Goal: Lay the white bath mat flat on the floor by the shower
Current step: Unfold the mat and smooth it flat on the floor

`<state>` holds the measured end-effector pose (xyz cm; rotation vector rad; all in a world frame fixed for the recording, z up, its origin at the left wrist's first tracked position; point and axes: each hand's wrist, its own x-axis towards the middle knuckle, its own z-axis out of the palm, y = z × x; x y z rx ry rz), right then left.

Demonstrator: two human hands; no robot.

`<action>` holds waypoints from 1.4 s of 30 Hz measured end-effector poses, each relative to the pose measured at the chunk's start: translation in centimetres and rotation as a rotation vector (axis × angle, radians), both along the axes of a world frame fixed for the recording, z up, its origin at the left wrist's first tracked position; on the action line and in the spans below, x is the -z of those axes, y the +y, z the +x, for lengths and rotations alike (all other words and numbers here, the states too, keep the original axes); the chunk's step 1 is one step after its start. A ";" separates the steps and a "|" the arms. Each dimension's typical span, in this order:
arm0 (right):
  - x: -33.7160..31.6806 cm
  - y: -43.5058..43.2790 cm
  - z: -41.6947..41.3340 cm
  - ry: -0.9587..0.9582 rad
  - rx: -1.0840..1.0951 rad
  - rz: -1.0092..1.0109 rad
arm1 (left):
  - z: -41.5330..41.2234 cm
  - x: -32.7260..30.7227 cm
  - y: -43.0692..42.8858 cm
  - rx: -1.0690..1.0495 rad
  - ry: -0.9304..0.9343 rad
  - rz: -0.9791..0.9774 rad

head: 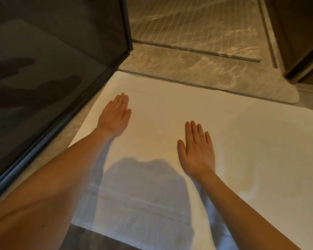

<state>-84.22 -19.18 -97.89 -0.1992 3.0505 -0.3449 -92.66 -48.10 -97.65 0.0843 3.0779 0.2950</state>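
The white bath mat (pixel 233 141) lies spread out on the floor, its far edge along the shower threshold and its left edge beside the dark glass panel. My left hand (pixel 115 116) rests palm down on the mat's far left part, fingers straight and together. Palm down too, my right hand (pixel 197 150) presses the mat's middle with its fingers slightly apart. Neither hand holds anything. A shadow falls over the mat's near part between my forearms.
A dark glass shower panel (pixel 52 69) with a metal frame runs along the left. Beyond the mat lies the marbled shower floor (pixel 197 33) with a thin drain slot (pixel 197 49). A dark door or cabinet (pixel 300 42) stands at the far right.
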 end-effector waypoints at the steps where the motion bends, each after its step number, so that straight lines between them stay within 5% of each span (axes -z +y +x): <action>1: 0.0 0.0 0.0 -0.003 -0.001 -0.002 | 0.1 -0.1 -0.8 -0.014 -0.018 -0.015; 6: 0.1 0.0 -0.1 0.001 -0.007 0.003 | 0.3 -1.6 1.0 -0.056 -0.050 -0.045; 12: 0.4 -0.1 -0.2 0.004 0.001 0.022 | 7.1 -0.5 10.6 0.375 0.038 -0.071; 20: -0.1 3.8 0.9 -0.028 -0.055 0.012 | 8.0 0.7 11.0 0.359 0.036 -0.062; 29: -0.4 16.4 5.9 -0.029 0.234 0.064 | 8.3 -0.6 11.5 0.344 -0.039 -0.073; 34: -2.4 12.0 6.5 -0.021 0.360 -0.012 | 12.5 -1.6 14.4 0.432 0.059 -0.082; 39: -1.3 -1.4 11.6 -0.029 0.136 -0.118 | 17.7 0.3 16.3 0.502 -0.018 -0.148; 42: -0.5 0.0 12.8 -0.045 0.141 -0.091 | 18.1 0.6 15.8 0.477 0.016 -0.129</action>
